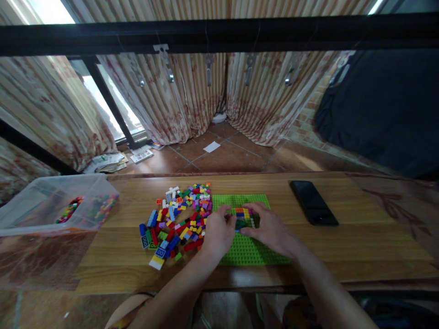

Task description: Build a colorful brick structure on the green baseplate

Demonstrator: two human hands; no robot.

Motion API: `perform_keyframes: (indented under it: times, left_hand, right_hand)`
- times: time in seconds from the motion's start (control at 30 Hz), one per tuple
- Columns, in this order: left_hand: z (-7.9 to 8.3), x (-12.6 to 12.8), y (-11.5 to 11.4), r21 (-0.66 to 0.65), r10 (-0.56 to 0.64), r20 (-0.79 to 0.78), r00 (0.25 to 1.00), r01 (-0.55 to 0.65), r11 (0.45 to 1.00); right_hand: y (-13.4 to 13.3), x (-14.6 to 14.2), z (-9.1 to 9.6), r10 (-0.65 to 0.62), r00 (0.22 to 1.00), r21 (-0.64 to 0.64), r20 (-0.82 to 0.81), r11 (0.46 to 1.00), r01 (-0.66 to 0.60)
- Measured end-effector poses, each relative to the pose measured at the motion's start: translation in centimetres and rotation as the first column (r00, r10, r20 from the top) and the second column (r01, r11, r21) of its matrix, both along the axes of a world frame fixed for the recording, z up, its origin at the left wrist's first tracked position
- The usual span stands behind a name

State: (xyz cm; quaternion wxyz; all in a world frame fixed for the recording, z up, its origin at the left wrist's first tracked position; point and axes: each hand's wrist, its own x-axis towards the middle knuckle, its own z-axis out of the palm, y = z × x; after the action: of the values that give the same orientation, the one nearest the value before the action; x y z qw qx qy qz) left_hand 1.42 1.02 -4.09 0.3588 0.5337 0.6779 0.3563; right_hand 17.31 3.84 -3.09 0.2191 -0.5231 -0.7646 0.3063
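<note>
A bright green studded baseplate lies flat on the wooden table. On its middle stands a small build of coloured bricks. My left hand rests at the plate's left edge, its fingers curled against the left side of the build. My right hand lies on the plate and pinches the build from the right. Both hands touch the build. A heap of loose coloured bricks spreads just left of the plate, beside my left hand.
A clear plastic tub with bricks in it stands at the table's left end. A black phone lies to the right of the plate. Beyond the far edge are a tiled floor, curtains, papers and a black rail overhead.
</note>
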Motion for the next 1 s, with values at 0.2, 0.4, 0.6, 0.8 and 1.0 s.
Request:
perform_keyframes:
  times: [0.2,0.4,0.6,0.8,1.0]
  left_hand:
    - [-0.3,-0.5,-0.4,-0.033,-0.023,0.011,1.0,0.023,0.999]
    - [-0.1,-0.5,-0.3,-0.046,-0.007,0.048,0.999,0.009,0.999]
    - [0.3,-0.2,-0.3,-0.071,-0.022,0.076,0.997,0.028,0.997]
    - [0.3,-0.2,-0.4,-0.066,-0.039,0.066,0.997,0.043,0.997]
    - [0.1,-0.3,-0.7,-0.046,-0.055,0.051,0.997,0.057,0.997]
  right_hand:
    - [-0.2,-0.6,-0.1,-0.049,0.994,0.043,0.095,0.998,0.045]
    - [-0.3,-0.7,-0.2,-0.064,0.993,0.043,0.103,0.997,0.06]
    - [-0.6,-0.6,-0.9,-0.037,0.993,0.106,0.111,0.994,0.025]
    - [-0.8,-0.8,-0.9,-0.018,0.989,0.108,0.144,0.994,0.002]
    - [-0.8,-0.9,-0.7,-0.006,0.993,0.107,0.115,0.994,-0.006]
